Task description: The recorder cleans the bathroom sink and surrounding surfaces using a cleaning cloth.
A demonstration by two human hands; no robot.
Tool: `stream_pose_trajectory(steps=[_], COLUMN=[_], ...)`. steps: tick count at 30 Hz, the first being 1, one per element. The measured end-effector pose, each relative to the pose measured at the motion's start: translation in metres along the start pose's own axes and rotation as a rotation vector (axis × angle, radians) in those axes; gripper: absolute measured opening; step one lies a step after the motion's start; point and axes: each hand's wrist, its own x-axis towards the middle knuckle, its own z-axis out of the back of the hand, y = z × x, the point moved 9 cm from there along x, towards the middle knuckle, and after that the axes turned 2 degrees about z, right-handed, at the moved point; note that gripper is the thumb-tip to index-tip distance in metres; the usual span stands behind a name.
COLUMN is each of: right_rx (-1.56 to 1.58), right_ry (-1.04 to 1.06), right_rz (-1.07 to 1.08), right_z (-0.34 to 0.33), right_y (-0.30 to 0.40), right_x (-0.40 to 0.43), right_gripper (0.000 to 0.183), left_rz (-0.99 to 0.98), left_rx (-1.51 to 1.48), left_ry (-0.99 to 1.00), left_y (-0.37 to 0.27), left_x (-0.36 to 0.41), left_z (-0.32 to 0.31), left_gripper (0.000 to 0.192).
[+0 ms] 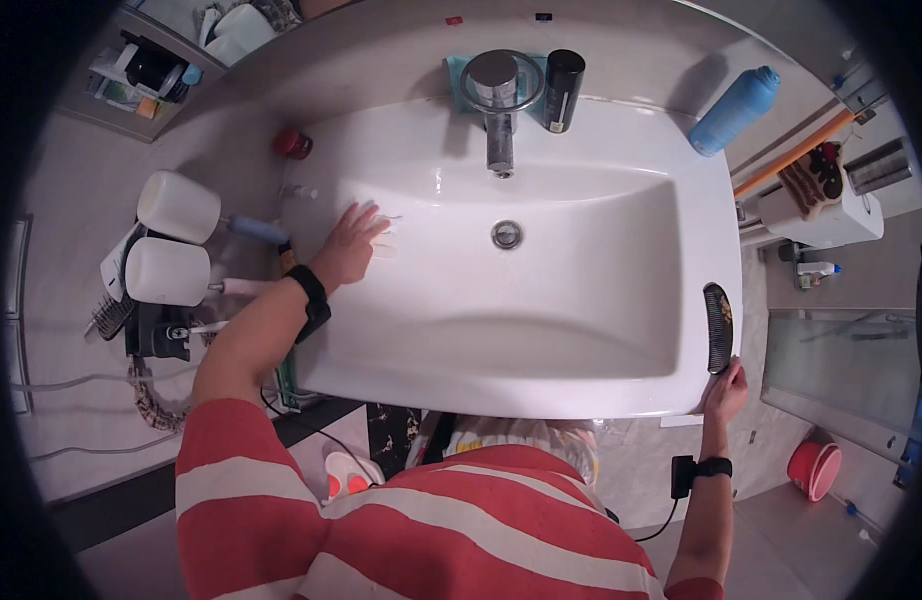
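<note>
A white washbasin [581,277] lies before me, with a metal drain [507,235] and a chrome faucet [498,112] at its back. My left hand [352,244] is over the basin's left side, fingers spread, over a small pale, partly see-through item [384,244] that I cannot identify. My right hand [727,390] is at the basin's front right corner, its fingertips at the lower end of a dark decorated comb [719,328] that lies on the rim. Whether those fingers grip the comb or only touch it and the rim, I cannot tell.
A black cylindrical container [564,91] stands beside the faucet, and a blue spray bottle [735,111] at the back right corner. A red-lidded jar [292,143] is at the back left. Two white cup-shaped holders [168,271], a hairbrush [112,316] and cables are on the left. A red bucket [813,469] is lower right.
</note>
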Motion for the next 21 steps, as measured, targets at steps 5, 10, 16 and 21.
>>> stream_pose_trajectory(steps=[5,10,16,21], right_rx=[0.042,0.060,0.071,0.039], right_ry=[-0.027,-0.011,-0.043,-0.044], right_rz=[0.050,0.036,0.039,0.045], right_z=[-0.001,0.000,0.004,-0.002], right_y=[0.004,0.003,0.004,0.012], right_x=[0.000,-0.001,-0.003,-0.004], right_gripper=[0.049,0.049,0.048,0.045], left_rz=[-0.033,0.023,-0.043,-0.415], left_rx=[-0.058,-0.621,-0.543,-0.458], left_ry=[0.771,1.110,1.040,0.670], left_y=[-0.056,-0.108,-0.128,-0.187], left_x=[-0.049,-0.105,-0.067,0.009], left_z=[-0.024,-0.027,-0.036,-0.130], left_gripper=[0.025,0.041,0.045,0.037])
